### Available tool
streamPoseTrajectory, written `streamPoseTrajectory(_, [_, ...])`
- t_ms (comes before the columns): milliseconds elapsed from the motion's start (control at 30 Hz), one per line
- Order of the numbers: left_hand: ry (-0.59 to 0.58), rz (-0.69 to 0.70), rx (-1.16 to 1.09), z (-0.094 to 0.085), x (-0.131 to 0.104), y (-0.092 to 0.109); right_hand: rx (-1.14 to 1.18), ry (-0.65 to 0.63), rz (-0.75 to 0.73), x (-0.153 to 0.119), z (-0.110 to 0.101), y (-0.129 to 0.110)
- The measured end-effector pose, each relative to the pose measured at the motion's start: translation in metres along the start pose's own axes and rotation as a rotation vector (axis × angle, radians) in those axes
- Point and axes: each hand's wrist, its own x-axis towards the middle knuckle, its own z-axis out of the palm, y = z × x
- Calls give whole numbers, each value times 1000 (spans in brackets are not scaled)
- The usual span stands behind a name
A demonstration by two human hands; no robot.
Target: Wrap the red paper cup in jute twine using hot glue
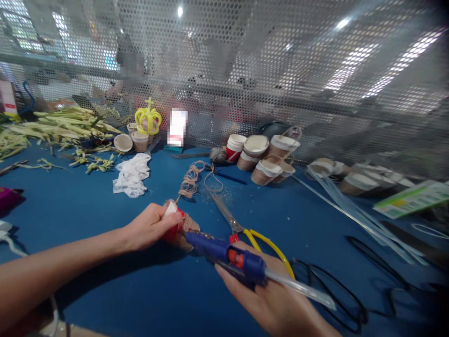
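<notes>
My left hand [154, 225] is closed around a red paper cup [171, 232] that lies tilted on its side, partly wrapped in brown twine. In my right hand [259, 285] is a blue hot glue gun [224, 250], with a clear glue stick [301, 286] sticking out of its back. The gun's nozzle points at the twine-wrapped part of the cup; whether it touches cannot be made out. A loose coil of twine [190, 181] lies just beyond the cup. Scissors [231, 220] with yellow handles rest beside the glue gun, partly hidden by my right hand.
Several twine-wrapped cups [265, 172] stand at the back right, near clear glue sticks [361, 213]. A black cable [326, 285] curls at the right. White cloth [132, 174], a yellow crown [148, 119] and pale stalks [66, 124] lie toward the left. A perforated metal screen [217, 61] closes the back.
</notes>
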Motion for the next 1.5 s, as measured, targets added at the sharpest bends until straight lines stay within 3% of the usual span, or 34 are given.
streamPoseTrajectory(267, [28,30,129,-1,0,3,21,-12,12,8,-7,-3])
streamPoseTrajectory(433, [33,116,264,-2,-2,1,37,-64,182,11,-11,0])
streamPoseTrajectory(567, [21,186,385,-3,-3,-1,42,-98,236,13,-12,3])
streamPoseTrajectory(900, [7,340,526,-4,-3,-1,61,-168,309,27,-22,-21])
streamPoseTrajectory(1067, [-1,336,519,-4,-3,-2,82,-193,336,27,-22,-21])
streamPoseTrajectory(1300, [5,229,398,-3,-2,0,123,-90,384,16,-15,-16])
streamPoseTrajectory(1500, [4,104,256,-3,-2,1,109,-47,173,14,-12,-9])
